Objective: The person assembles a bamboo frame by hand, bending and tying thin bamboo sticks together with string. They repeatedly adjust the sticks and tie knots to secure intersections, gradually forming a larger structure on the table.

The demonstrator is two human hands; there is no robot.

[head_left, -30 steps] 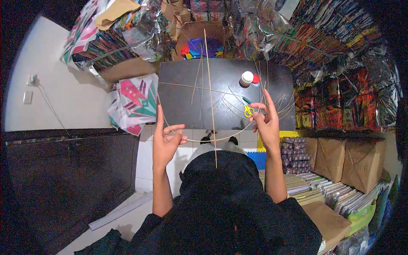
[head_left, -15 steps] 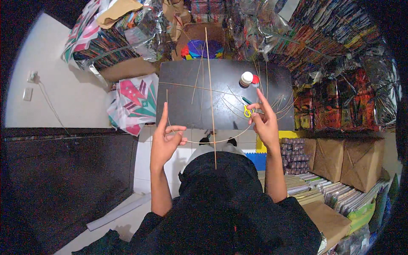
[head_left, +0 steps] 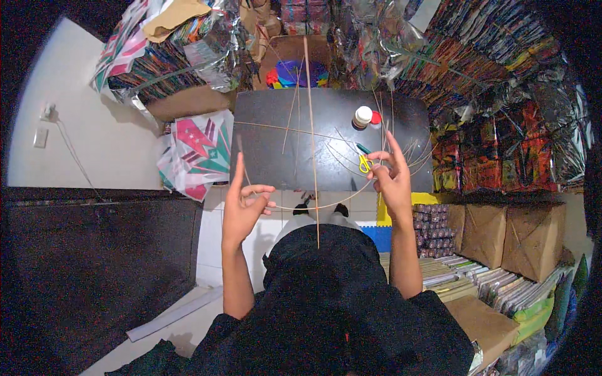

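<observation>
A thin bamboo strip (head_left: 342, 202) bows downward in a shallow curve between my two hands. My left hand (head_left: 243, 216) pinches its left part, with the index finger pointing up along the strip's end. On the other side my right hand (head_left: 394, 185) grips the right part, index finger also raised. A long straight bamboo stick (head_left: 311, 138) crosses the bow near its middle; its near end hangs over my lap. Whether the two are tied where they cross is too small to tell.
Ahead is a dark table (head_left: 263, 163) with a white-capped jar (head_left: 362, 116), a red lid (head_left: 376, 118), yellow-handled scissors (head_left: 364, 164) and several loose thin strips. Stacked packs surround its back and right. Brown parcels (head_left: 536, 241) stand at right, a dark door-like panel (head_left: 100, 263) at left.
The raised left end of the strip has shifted slightly left and looks blurred. The straight stick's far end has moved slightly. Both hands keep their hold, almost in place.
</observation>
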